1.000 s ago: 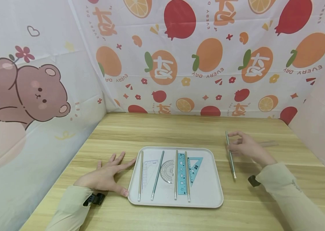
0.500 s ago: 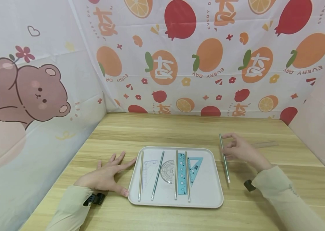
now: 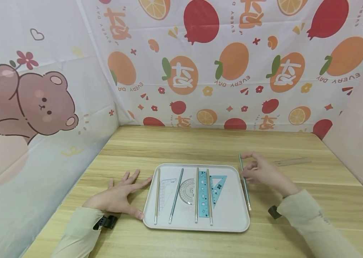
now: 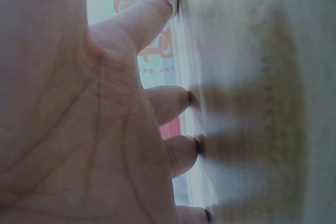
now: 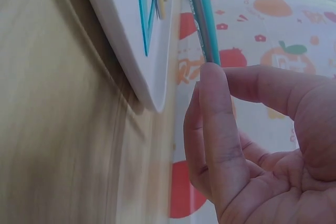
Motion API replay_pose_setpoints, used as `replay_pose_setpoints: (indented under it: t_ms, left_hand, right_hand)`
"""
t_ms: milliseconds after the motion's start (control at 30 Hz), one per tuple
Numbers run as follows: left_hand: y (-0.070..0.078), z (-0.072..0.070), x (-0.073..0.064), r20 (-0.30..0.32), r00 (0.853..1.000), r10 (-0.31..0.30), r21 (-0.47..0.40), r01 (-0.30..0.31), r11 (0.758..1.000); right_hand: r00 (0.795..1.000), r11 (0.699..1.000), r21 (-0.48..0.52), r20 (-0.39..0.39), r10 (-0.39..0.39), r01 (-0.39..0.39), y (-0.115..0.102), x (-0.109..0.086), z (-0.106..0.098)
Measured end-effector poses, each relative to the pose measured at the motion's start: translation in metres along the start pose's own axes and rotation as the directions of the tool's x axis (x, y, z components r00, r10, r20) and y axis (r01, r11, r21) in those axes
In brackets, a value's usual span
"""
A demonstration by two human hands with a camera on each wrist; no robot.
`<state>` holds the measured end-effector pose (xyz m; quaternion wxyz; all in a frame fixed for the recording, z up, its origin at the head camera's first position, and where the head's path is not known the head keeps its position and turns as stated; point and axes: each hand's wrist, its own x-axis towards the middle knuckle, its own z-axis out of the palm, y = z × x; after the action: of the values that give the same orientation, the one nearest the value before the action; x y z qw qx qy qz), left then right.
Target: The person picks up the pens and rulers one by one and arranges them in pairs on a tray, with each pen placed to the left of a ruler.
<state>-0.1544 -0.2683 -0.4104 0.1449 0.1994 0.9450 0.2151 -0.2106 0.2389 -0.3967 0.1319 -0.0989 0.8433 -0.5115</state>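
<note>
My right hand (image 3: pixel 266 175) pinches a teal pencil (image 3: pixel 247 195) over the right rim of the white tray (image 3: pixel 231 216). The right wrist view shows this pencil (image 5: pixel 203 19) between thumb and fingers. Spread flat on the table, my left hand (image 3: pixel 120 195) touches the tray's left edge with its thumb and index finger. On the tray lie another teal pencil (image 3: pixel 176 197), a gold pencil (image 3: pixel 157 197) at the left and two more to the right. Among them are a clear set square (image 3: pixel 165 191), a protractor (image 3: pixel 187 192), a blue ruler (image 3: pixel 203 211) and a blue set square (image 3: pixel 217 191).
A clear ruler (image 3: pixel 294 161) lies on the wooden table (image 3: pixel 181 147) beyond my right hand, partly hidden by it. Printed cloth (image 3: pixel 207 96) hangs along the table's back edge, with more cloth at both sides.
My right hand has moved left with the teal pencil, from beside the tray to its right rim. More of the clear ruler shows. The left hand and tray stay put.
</note>
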Motion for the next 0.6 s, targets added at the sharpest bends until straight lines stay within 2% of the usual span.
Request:
replay_pose_setpoints:
  t_ms: [600]
  left_hand:
    - [-0.001, 0.0, 0.0, -0.006, 1.0, 0.0, 0.014, 0.0, 1.0]
  right_hand:
    - [1.0, 0.998, -0.057, 0.022, 0.016, -0.014, -0.005, -0.002, 0.025]
